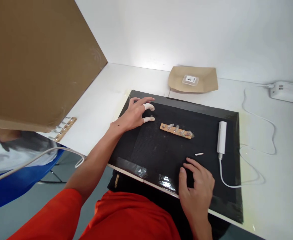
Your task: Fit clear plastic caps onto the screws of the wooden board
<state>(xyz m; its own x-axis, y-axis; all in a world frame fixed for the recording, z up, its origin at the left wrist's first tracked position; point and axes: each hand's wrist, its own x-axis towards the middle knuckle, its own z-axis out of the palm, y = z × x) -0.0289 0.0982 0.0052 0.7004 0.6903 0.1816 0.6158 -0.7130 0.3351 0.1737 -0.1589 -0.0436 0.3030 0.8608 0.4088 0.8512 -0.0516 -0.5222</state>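
Observation:
My left hand (135,115) hovers over or rests on the left part of the black mat (151,151), its fingers apart. Pale finger cots cover its thumb and index finger, and a tiny clear speck shows between their tips, too small to name. To its right lies a narrow wooden strip (172,129) bearing several metal studs and translucent caps. My right hand (198,186) is at the mat's front edge, fingers loosely spread and holding nothing. Just beyond its fingertips lies a short white stick (199,154).
A white cylindrical device (221,137) with a white cable lies on the mat's right. Behind stands a brown paper tray (206,81) holding a small labelled clear box (191,80). A power strip (290,91) is far right. A cardboard partition (41,60), another studded strip (65,129) and a seated person are left.

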